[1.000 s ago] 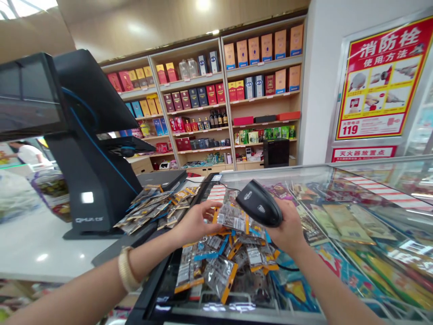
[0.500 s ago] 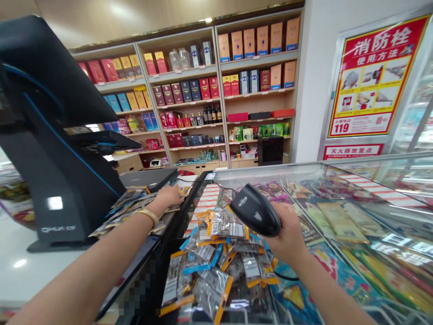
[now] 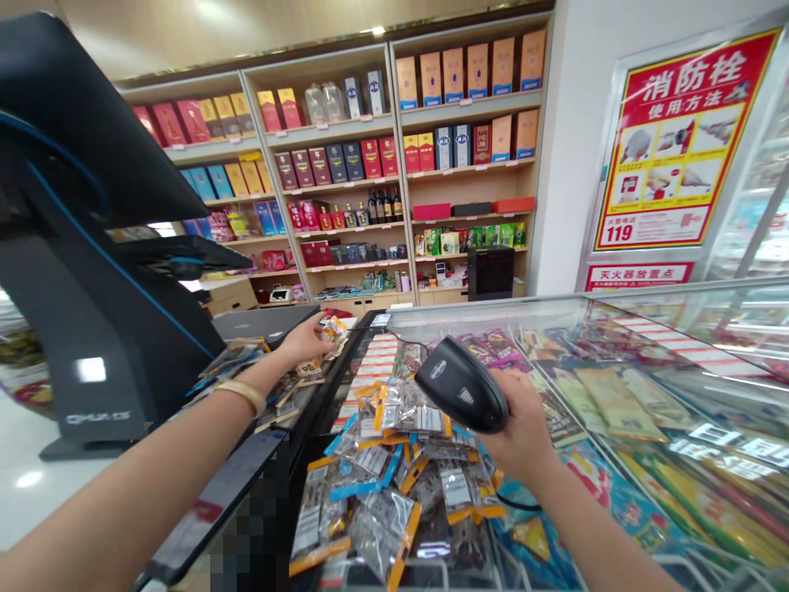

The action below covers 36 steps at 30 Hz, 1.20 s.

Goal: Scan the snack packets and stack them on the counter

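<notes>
Head view: the right hand (image 3: 521, 423) was clamped around the black scanner (image 3: 462, 385), at 2 o'clock from the packet pile (image 3: 370, 460) on the glass case (image 3: 523, 316). The left hand (image 3: 303, 340), arm extended, was well apart at 11 o'clock, its fingers curled at one packet (image 3: 334, 329); grip could not be determined.
</notes>
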Available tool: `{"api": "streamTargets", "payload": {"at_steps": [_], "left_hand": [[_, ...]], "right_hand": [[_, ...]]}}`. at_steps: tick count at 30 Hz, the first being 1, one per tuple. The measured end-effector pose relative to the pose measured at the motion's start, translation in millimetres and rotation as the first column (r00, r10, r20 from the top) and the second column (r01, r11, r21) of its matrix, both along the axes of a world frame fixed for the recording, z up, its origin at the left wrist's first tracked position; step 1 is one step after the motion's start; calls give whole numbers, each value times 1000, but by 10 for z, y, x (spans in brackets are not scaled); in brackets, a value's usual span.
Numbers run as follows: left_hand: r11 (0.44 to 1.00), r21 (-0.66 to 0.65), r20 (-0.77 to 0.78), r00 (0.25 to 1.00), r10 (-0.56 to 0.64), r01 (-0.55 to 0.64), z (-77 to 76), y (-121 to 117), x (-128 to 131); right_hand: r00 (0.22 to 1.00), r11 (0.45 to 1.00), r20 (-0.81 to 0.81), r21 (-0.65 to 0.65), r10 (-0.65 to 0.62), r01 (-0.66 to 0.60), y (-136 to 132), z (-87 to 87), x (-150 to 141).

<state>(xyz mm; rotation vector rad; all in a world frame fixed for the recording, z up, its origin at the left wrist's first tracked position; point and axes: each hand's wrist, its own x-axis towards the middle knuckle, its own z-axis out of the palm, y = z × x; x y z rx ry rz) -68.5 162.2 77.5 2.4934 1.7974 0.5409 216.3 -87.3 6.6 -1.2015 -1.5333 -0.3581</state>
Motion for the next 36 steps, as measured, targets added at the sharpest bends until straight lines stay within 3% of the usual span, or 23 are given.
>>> {"api": "streamTargets", "payload": {"at_steps": [2,4,6,8,16,22,29,31,33,36], "left_hand": [[985,-47,310,940,-142,164,110,-202,14],[927,-80,633,737,-237,367,212,-443,30],[864,-90,763,592,-261,496,292,-687,48],[830,-85,780,555,-288,551,345,-898,66],[761,-45,621,615,-486,647,435,-1346,181],[717,-3,548,601,-582,697,393,-1468,324],[666,-16,548,564,-618,746,324,-1516,410],[659,-19,536,564,-629,752,311,-1501,407],[685,21,490,590,-642,728,300,-1477,400],[716,171,285,662,-693,677,278,-1450,410]], "right_hand": [[1000,1000,5,-6,19,-19,-4,8,-11],[998,999,17,-10,54,-54,-8,13,-25],[995,995,29,-29,95,-94,-10,11,-39],[990,990,37,-61,133,-131,-9,1,-51],[979,977,67,-115,190,-182,8,-25,-77],[959,954,40,-129,279,-272,-19,22,-109],[959,948,55,-178,277,-264,-24,39,-123],[962,956,45,-135,268,-260,-23,44,-119],[974,973,21,-53,224,-223,-21,49,-101],[993,991,-52,77,110,-106,-8,49,-42]]}}
